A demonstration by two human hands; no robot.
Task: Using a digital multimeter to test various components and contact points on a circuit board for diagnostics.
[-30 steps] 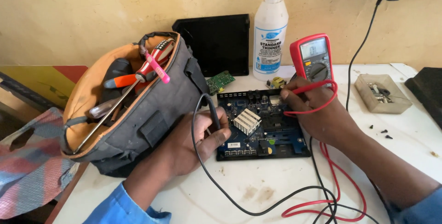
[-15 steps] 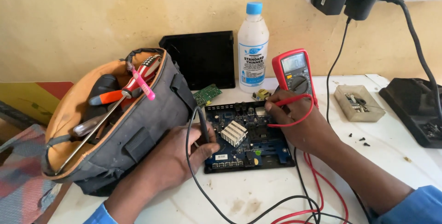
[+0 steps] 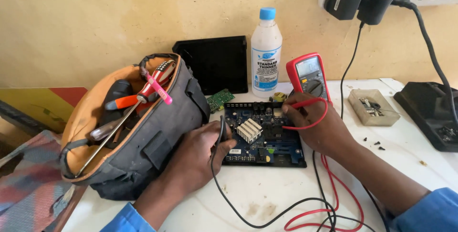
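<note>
Two hands probing a blue rectangular circuit board

The left hand pinches a black probe; the right hand pinches a red lead near a red multimeter.

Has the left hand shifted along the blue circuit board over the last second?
No. The left hand stays at the left edge of the blue circuit board, holding the black probe beside the silver heatsink.

Electronics repair shop: multimeter, tool bag, pcb.
</note>
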